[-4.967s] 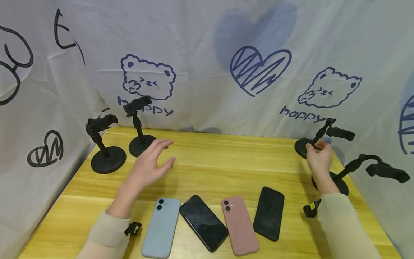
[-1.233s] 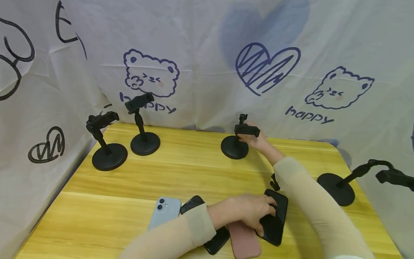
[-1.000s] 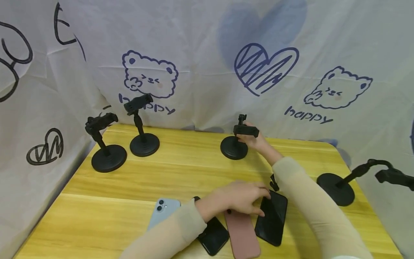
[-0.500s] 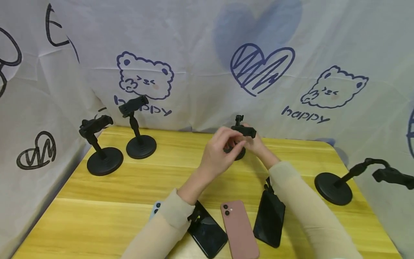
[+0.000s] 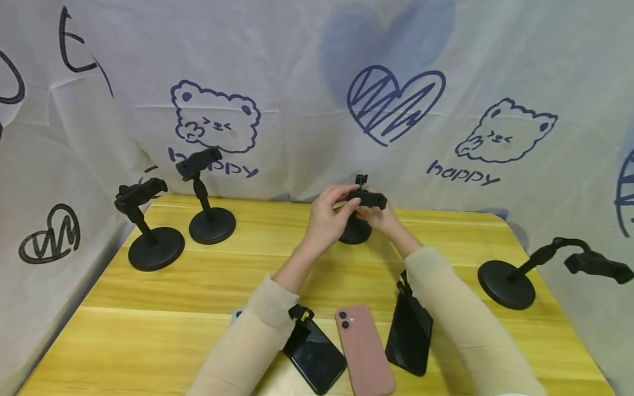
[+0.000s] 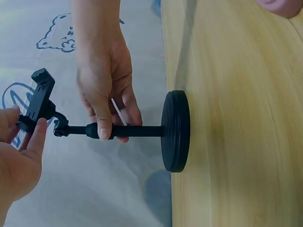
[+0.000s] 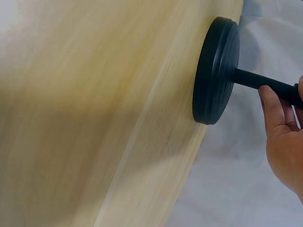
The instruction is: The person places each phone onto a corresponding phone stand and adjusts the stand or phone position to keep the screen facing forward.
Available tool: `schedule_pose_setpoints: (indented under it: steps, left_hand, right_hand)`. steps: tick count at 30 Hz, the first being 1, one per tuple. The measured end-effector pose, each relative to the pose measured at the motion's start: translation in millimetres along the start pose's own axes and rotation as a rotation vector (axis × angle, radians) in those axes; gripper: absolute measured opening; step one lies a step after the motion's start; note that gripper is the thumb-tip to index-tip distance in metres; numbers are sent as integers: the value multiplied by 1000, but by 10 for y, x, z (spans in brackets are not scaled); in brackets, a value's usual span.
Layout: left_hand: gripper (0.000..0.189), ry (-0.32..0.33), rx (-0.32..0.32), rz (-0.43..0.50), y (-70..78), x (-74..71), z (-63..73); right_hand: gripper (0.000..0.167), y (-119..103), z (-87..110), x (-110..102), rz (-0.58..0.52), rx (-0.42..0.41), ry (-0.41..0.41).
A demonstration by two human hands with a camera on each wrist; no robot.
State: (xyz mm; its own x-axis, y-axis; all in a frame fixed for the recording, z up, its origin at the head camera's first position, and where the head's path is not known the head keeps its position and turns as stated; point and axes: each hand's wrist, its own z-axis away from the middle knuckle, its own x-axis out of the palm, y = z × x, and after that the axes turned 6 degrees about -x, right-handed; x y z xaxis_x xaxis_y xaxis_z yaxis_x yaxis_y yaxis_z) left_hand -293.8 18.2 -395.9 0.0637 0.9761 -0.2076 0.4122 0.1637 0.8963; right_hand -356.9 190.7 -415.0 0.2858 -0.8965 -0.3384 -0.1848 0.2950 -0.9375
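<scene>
A black phone stand [image 5: 355, 233] stands on its round base at the back middle of the table. My right hand [image 5: 380, 217] grips its pole; the left wrist view shows the thumb and fingers round the pole [image 6: 147, 131]. My left hand [image 5: 327, 219] pinches one end of the stand's clamp [image 5: 369, 199] between thumb and fingers. In the left wrist view the clamp [image 6: 40, 99] is tilted and holds no phone. The right wrist view shows my right hand [image 7: 286, 151] on the pole, close to the base [image 7: 215, 71].
Two similar stands [image 5: 212, 224] [image 5: 156, 248] are at the back left, another stand [image 5: 506, 284] at the right. In front lie a pink phone [image 5: 365, 352], two black phones [image 5: 317, 357] [image 5: 411, 335] and a light blue phone [image 5: 236, 314], mostly behind my left sleeve. A white cloth [image 5: 297, 154] hangs behind.
My right hand has brought the stand from the back right to the back middle. My left hand has left the right-hand black phone, moved up and away, and taken hold of the clamp.
</scene>
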Motion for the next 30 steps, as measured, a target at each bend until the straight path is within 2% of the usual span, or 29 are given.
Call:
schedule_pose_setpoints:
  steps: [2, 5, 8, 12, 15, 19, 23, 26, 30]
  left_hand:
    - [31, 10, -6, 2, -2, 13, -3]
    - [28, 29, 0, 6, -19, 27, -8]
    - [27, 50, 12, 6, -40, 36, -12]
    - [27, 62, 3, 10, -50, 36, -6]
    - [27, 62, -15, 18, -47, 35, -1]
    - [28, 57, -31, 23, -42, 34, 1]
    - [28, 68, -42, 27, -54, 32, -8]
    - [28, 80, -38, 18, -63, 28, -15]
    - [28, 87, -35, 6, -76, 22, -12]
  right_hand:
    - [44, -47, 16, 11, 15, 0, 2]
    - [41, 62, -33, 2, 63, -34, 15]
    - [40, 174, -66, -30, 220, -107, 26]
    - [45, 125, 44, -73, 364, -177, 103]
    - [51, 40, 186, -84, 279, -177, 194]
    - [49, -60, 350, -79, 37, -173, 281]
    - [39, -129, 478, -73, -185, -189, 347]
    - [43, -172, 559, -52, -261, -237, 377]
    - [41, -182, 641, -6, -262, -318, 400]
